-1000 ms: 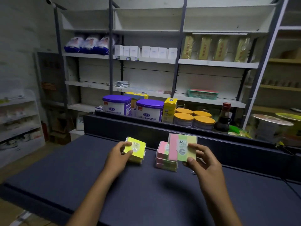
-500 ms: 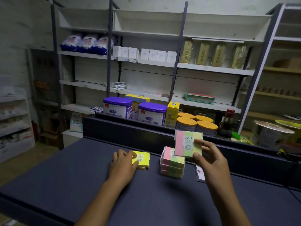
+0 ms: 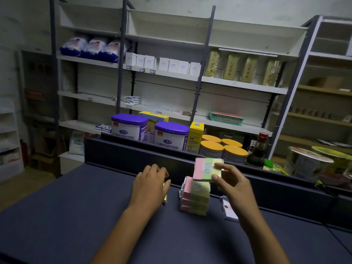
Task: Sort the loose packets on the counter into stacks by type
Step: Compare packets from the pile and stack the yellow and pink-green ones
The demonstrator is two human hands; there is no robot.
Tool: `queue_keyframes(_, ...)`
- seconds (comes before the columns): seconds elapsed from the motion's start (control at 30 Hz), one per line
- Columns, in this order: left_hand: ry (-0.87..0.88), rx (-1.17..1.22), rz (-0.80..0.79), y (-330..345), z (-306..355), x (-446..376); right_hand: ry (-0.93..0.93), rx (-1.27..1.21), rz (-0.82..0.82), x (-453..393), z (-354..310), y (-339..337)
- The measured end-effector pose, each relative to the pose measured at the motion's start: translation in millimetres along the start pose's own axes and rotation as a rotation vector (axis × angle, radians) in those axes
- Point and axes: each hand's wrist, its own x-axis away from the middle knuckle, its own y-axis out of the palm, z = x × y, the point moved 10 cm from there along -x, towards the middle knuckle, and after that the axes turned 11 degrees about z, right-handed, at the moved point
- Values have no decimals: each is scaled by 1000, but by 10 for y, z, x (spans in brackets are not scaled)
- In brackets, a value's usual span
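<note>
Right hand (image 3: 231, 184) pinches a pink-and-green packet (image 3: 207, 169) by its right edge, thumb below, fingers on top; the packet is raised and tilted toward the camera, printed "2209". It hangs just above and slightly behind the pink-and-green stack (image 3: 195, 196), not touching it as far as the view shows. The stack sits on the dark tabletop (image 3: 76, 216) at centre and is several packets high, with pink halves to the left and green halves to the right.

Left hand (image 3: 151, 185) lies palm down, fingers loosely spread, flat over the yellow packets (image 3: 165, 197), which are just left of the stack. Only a thin yellow sliver shows at the thumb side, so whether the hand grips them or merely rests on them cannot be told.

A white card-like packet (image 3: 228, 208) lies on the tabletop right of the stack, partly hidden behind the right forearm; its print is too blurred to read.

Behind the raised back edge of the tabletop stand two purple-lidded tins (image 3: 129, 126), a yellow box (image 3: 196, 136), orange-lidded tubs (image 3: 222, 149) and a dark bottle (image 3: 258, 151). The shelving (image 3: 190, 79) further back holds white boxes, blue-and-white bags and tan packs.
</note>
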Motion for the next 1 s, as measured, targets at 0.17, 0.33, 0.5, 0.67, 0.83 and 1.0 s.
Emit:
queue_keyframes(0.17,-35,39,42,62,-56,55,22,45,-26,-19,166,68)
queue_keyframes(0.33,-55,32,43,38,-149,117,35,78,-55,-36,271,141)
queue_keyframes(0.5,-81,33,57,-8,-193,146,44,196,-75,-29,384,162)
queue_keyframes(0.67,-96,65,37,16,-185,179,-30,365,-71,-20,395,172)
queue_keyframes(0.83,-109,92,39,11,-184,207,-77,474,-101,21,448,229)
queue_keyframes(1.0,-106,132,15,23,-149,211,-93,419,-76,60,426,172)
